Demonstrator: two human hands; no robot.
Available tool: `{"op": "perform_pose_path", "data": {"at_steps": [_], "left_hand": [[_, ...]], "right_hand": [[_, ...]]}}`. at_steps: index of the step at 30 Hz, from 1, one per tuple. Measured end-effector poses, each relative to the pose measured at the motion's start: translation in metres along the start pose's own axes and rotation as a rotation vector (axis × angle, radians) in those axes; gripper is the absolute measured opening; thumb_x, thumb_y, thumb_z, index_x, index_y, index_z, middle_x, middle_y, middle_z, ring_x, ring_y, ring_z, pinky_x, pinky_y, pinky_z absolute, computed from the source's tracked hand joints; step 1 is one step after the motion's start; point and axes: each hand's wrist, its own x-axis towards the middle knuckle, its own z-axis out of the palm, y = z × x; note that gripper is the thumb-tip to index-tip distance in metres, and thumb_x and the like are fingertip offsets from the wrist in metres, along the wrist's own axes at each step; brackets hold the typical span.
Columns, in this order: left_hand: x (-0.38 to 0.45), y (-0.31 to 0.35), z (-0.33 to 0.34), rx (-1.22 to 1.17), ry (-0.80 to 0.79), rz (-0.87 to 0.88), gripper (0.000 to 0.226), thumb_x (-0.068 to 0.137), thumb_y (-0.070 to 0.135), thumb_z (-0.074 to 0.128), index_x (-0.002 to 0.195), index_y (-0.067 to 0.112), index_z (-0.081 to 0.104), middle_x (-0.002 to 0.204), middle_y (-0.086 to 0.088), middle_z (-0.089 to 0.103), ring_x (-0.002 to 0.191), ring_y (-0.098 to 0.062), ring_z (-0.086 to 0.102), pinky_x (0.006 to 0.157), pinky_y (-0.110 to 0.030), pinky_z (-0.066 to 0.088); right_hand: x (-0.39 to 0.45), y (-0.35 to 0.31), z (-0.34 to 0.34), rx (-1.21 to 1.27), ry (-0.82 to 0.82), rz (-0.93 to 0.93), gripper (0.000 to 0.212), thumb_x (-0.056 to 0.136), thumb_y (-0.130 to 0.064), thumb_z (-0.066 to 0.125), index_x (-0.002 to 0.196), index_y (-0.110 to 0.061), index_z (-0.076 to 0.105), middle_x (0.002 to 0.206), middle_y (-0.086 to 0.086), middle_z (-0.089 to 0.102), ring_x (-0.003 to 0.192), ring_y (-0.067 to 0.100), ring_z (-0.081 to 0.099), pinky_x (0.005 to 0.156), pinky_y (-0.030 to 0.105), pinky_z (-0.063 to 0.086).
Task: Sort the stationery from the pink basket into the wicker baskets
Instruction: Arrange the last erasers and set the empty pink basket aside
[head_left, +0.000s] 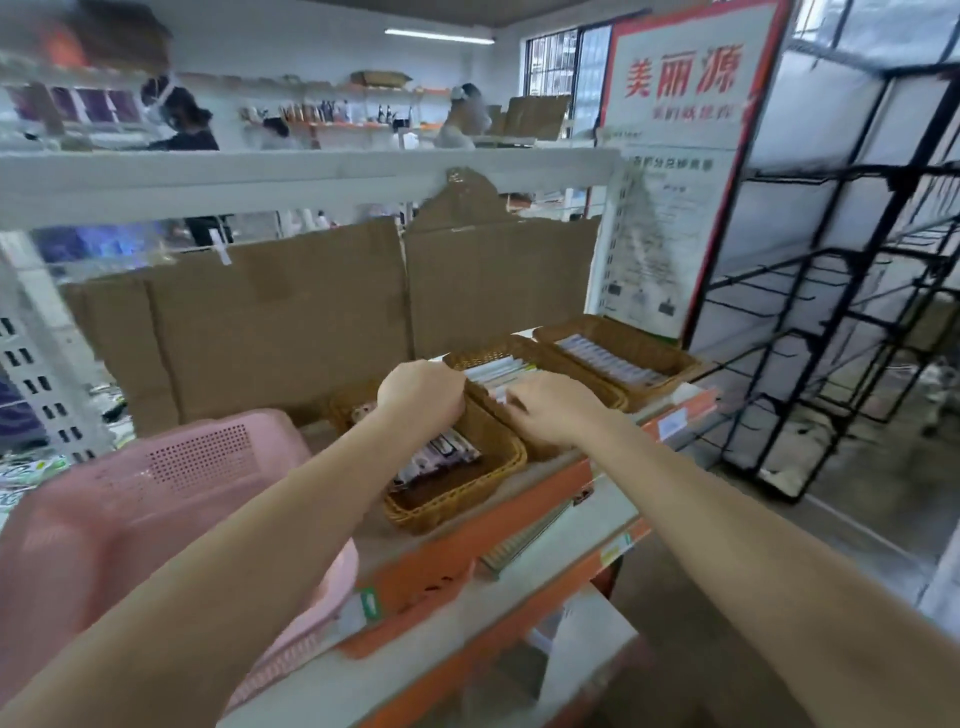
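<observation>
At frame centre, left hand (420, 391) curls over the middle wicker basket (540, 364) rim, right hand (553, 410) pinching its packets (496, 371); pink basket (156, 499) lower left; advise seating packets flat, aligned.

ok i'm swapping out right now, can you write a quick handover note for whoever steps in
Left hand: fingers curled at the edge of the middle wicker basket; contents hidden.
Right hand: fingers in that same basket, on the packs there; grip unclear.
Pink basket: on the shelf at the left, inside hidden.
Near wicker basket holds a few dark packs; far wicker basket holds a row of light ones.
Done: all three baskets have stock.
Left: finish this placement, then check the pink basket.
</observation>
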Motion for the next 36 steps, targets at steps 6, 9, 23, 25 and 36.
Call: {"op": "perform_pose_path", "data": {"at_steps": [6,9,23,25,36], "left_hand": [[0.066,0.093,0.008,-0.072,-0.017,0.025,0.028,0.09,0.005,0.041,0.064,0.01,0.05,0.063,-0.001,0.05,0.052,-0.017,0.046,0.041,-0.026,0.03],[0.1,0.128,0.013,-0.043,-0.021,0.091,0.026,0.094,0.011,0.041,0.075,0.011,0.059,0.067,-0.002,0.054,0.054,-0.017,0.048,0.041,-0.026,0.031],[0.289,0.2,0.053,-0.129,-0.055,0.123,0.025,0.097,0.023,0.039,0.076,0.017,0.05,0.068,0.003,0.046,0.063,-0.017,0.049,0.051,-0.029,0.034],[0.308,0.206,0.062,-0.156,-0.061,0.129,0.025,0.097,0.027,0.04,0.076,0.017,0.051,0.069,0.002,0.047,0.063,-0.017,0.049,0.052,-0.029,0.034],[0.358,0.251,0.111,-0.422,-0.275,-0.041,0.024,0.096,0.031,0.044,0.081,0.013,0.052,0.071,-0.001,0.047,0.064,-0.018,0.047,0.054,-0.031,0.032]], "right_hand": [[-0.01,0.112,0.003,0.014,-0.025,0.084,0.029,0.098,-0.023,0.04,0.089,-0.006,0.061,0.087,0.01,0.061,0.079,0.024,0.059,0.071,0.04,0.05],[-0.01,0.16,0.008,0.019,-0.031,0.112,0.027,0.098,-0.024,0.041,0.09,-0.008,0.061,0.086,0.006,0.062,0.078,0.021,0.059,0.069,0.035,0.05],[0.079,0.325,0.052,0.075,-0.064,0.178,0.012,0.091,-0.02,0.049,0.088,-0.016,0.06,0.089,0.001,0.062,0.084,0.021,0.059,0.075,0.035,0.051],[0.094,0.339,0.06,0.077,-0.081,0.161,0.009,0.09,-0.019,0.051,0.087,-0.017,0.06,0.086,0.0,0.059,0.085,0.021,0.06,0.074,0.033,0.051],[0.14,0.402,0.098,0.143,-0.172,-0.057,0.028,0.095,-0.029,0.041,0.102,-0.015,0.064,0.108,0.004,0.065,0.1,0.024,0.06,0.083,0.04,0.05]]}}
